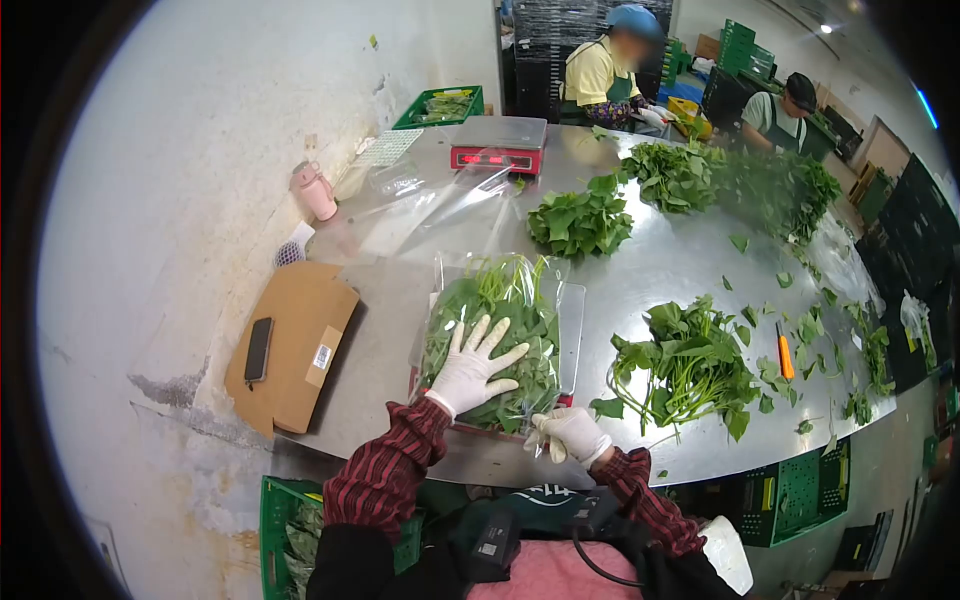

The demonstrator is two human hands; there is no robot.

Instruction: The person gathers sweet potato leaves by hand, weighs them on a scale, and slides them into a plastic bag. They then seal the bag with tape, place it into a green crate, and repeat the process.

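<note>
A clear plastic bag of leafy greens [490,340] lies in front of me on what looks like a scale, with red parts showing at its lower edge and a metal plate [571,330] at its right. My left hand [472,370], in a white glove, rests flat on the bag with its fingers spread. At the bag's lower right corner, my gloved right hand [572,437] is closed, pinching the plastic. Green stems show near the bag's far end. To the right lies a loose bunch of leafy greens [685,365].
Further back are a red scale [498,146], clear plastic sheeting [430,215] and more leafy bunches [580,218]. A cardboard box [290,345] with a phone [258,350], and a pink flask [314,190], stand left. An orange-handled knife [784,352] lies right. Two people work across the table.
</note>
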